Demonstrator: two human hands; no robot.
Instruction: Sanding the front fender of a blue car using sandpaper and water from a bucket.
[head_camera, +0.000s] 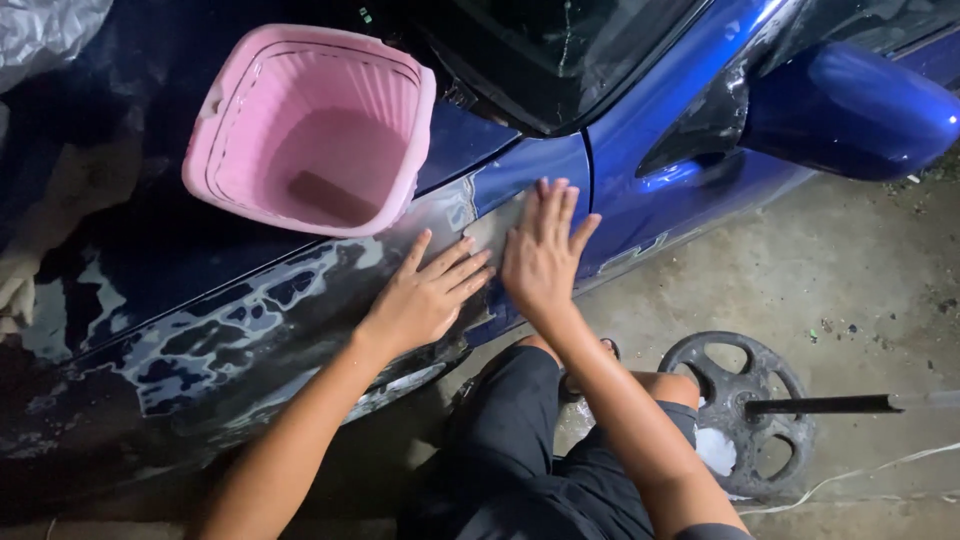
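Observation:
My left hand (425, 290) lies flat, fingers spread, on the wet, sanded patch of a dark blue car fender (250, 300). My right hand (542, 250) presses flat beside it, over a grey sheet that looks like sandpaper (497, 225), near the seam with the door. Whitish sanding residue streaks the fender to the left of my hands. A pink plastic bucket (310, 125) with water and a dark block inside rests on the hood just above my left hand.
The blue side mirror (850, 110) juts out at the upper right. A black wheel-shaped stand (740, 400) with a dark rod lies on the concrete floor by my knees. A white cord runs along the floor at the lower right.

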